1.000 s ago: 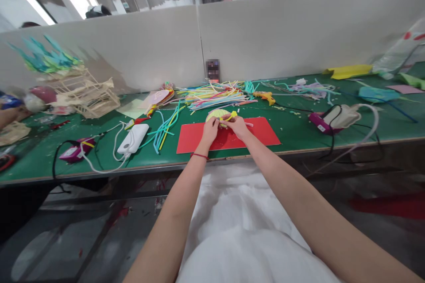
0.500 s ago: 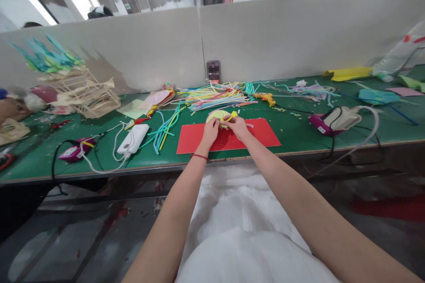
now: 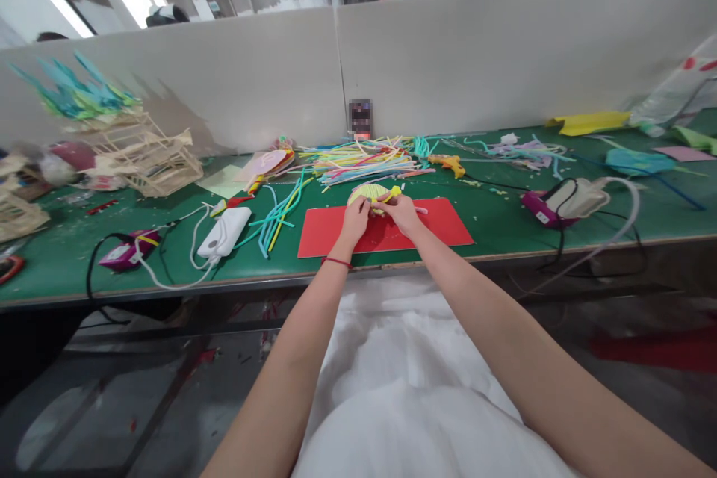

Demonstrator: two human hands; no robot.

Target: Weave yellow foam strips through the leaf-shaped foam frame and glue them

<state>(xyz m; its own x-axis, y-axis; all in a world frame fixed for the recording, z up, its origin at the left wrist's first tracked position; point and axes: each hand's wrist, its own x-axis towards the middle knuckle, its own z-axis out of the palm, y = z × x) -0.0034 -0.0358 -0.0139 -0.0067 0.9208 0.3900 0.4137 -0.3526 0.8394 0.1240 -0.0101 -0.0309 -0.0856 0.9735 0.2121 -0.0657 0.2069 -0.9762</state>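
Note:
Both of my hands meet over the back edge of a red sheet (image 3: 442,225) on the green table (image 3: 67,261). My left hand (image 3: 355,219) is closed, pinching the near edge of a round yellow ribbed piece (image 3: 365,193). My right hand (image 3: 401,212) is closed on a short yellow strip (image 3: 390,196) that lies against that round piece. A red string circles my left wrist. A pink strip pokes out to the right of my right hand.
A heap of coloured strips (image 3: 358,158) lies behind my hands. A white power bank (image 3: 225,233) with cable and a purple device (image 3: 120,256) sit left, another purple device with a beige pouch (image 3: 565,200) right. A wooden stick model (image 3: 140,153) stands far left. A grey partition (image 3: 448,60) backs the table.
My hands stay at the yellow piece with only slight finger movement. At the far left edge a wooden stick model has come into view where another person's arm was.

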